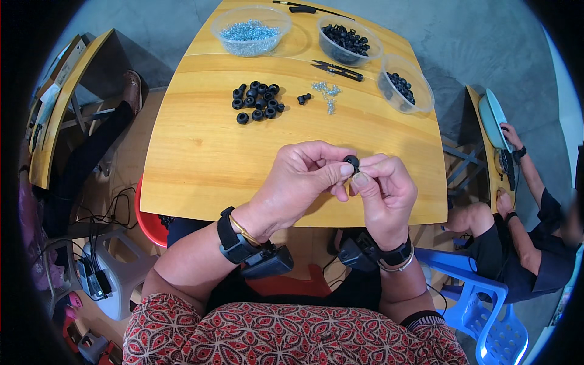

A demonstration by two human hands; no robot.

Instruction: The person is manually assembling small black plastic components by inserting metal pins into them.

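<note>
Above the table's near half, my left hand [298, 179] pinches a small black round plastic part [351, 160] between thumb and fingers. The closed fingertips of my right hand [387, 191] press together against the part's lower right side. Whatever they pinch there is hidden. Beyond my hands lies a cluster of similar black round parts [258, 103] on the wood. To its right sit a small black piece [304, 98] and a scatter of tiny clear-silver pieces [326, 91]. Black thread snips [338, 70] rest behind these.
Clear tubs hold silvery-blue small pieces [249, 30], black pieces [345, 41] and more black parts [401, 88] along the table's far side. A red basin [149, 216] stands below the left edge. Right are a blue chair [480, 304] and a person's hand on a teal basin [494, 118].
</note>
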